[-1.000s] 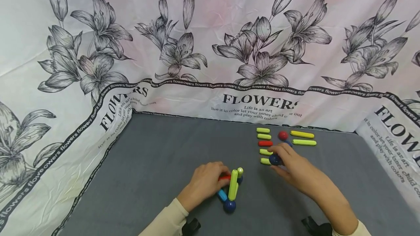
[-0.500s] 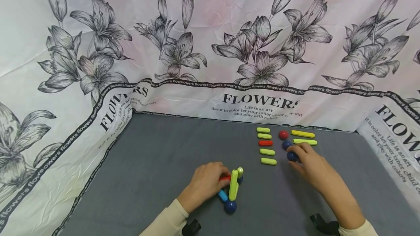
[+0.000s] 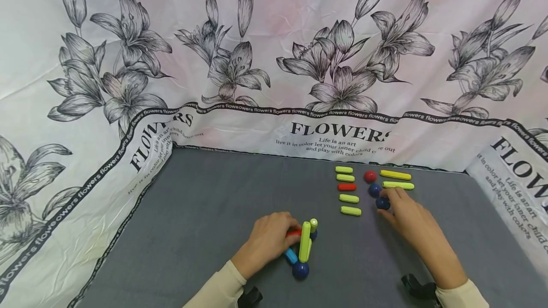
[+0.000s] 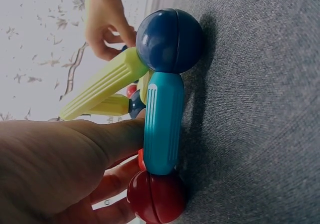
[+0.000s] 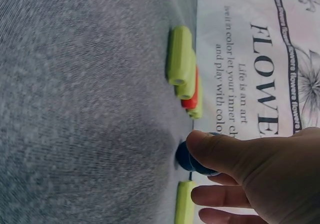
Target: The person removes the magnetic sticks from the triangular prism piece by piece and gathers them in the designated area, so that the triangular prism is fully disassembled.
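Note:
My left hand (image 3: 267, 239) grips a small structure of magnetic rods and balls at its red rod (image 3: 293, 233). A light blue rod (image 4: 164, 124) joins a dark blue ball (image 4: 170, 41) to a red ball (image 4: 156, 196), which my hand hides in the head view. Yellow-green rods (image 3: 305, 241) rise from the blue balls, one leaning upward. Over on the right, my right hand (image 3: 408, 215) pinches another dark blue ball (image 3: 383, 203) between thumb and fingers. It is at or just above the tabletop, beside a second blue ball (image 3: 375, 189).
Several short rods (image 3: 348, 198), yellow-green and one red, form a column left of the right hand. Behind that hand lie a red ball (image 3: 370, 176), a yellow rod (image 3: 396, 175) and a long yellow-green rod (image 3: 398, 185). A flower-printed cloth (image 3: 239, 129) borders the grey tabletop (image 3: 222, 189).
My right hand has carried the blue ball rightward, from beside the short rods to just in front of the other blue ball. My left hand and the structure have stayed nearly still.

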A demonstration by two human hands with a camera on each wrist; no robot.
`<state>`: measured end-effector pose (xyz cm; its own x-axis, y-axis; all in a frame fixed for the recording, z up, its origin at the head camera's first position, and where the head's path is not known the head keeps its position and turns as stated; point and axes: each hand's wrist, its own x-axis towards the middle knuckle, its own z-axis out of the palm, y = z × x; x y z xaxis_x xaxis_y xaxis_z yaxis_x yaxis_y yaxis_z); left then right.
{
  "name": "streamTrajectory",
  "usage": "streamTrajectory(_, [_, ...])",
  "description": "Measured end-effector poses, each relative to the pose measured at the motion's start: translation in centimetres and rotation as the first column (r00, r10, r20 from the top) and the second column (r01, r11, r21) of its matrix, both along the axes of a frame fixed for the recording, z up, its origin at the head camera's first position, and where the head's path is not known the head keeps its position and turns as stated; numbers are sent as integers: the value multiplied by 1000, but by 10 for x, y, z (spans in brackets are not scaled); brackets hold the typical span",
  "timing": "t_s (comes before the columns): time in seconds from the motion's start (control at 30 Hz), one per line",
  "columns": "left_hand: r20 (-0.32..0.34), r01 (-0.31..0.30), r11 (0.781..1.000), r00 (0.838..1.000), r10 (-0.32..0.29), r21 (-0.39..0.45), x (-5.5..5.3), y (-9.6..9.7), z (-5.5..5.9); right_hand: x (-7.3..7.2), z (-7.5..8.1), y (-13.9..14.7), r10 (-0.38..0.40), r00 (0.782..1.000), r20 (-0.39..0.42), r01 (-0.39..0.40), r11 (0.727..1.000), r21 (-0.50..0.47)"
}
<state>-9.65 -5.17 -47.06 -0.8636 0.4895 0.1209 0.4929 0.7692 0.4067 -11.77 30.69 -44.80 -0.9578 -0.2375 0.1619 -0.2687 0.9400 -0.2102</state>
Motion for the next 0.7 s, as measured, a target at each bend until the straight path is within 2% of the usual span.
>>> streamTrajectory(0.2, [15, 0, 1000, 1000, 0, 8, -2, -1, 2, -8, -4, 3, -10, 999, 34, 8, 999, 42])
streamTrajectory(0.3, [20, 7, 1000, 1000, -7, 13, -1, -1, 2, -6, -5, 4, -7, 999, 43, 5, 999, 50])
streamTrajectory(0.57, [17, -1, 1000, 1000, 1, 21, -3, -1, 4, -7, -4, 2, 11, 1000, 7, -11, 998, 63])
streamTrajectory(0.7, [36, 4, 1000, 999, -5, 17, -2, -1, 2, -5, -5, 2, -2, 999, 33, -1, 997, 76])
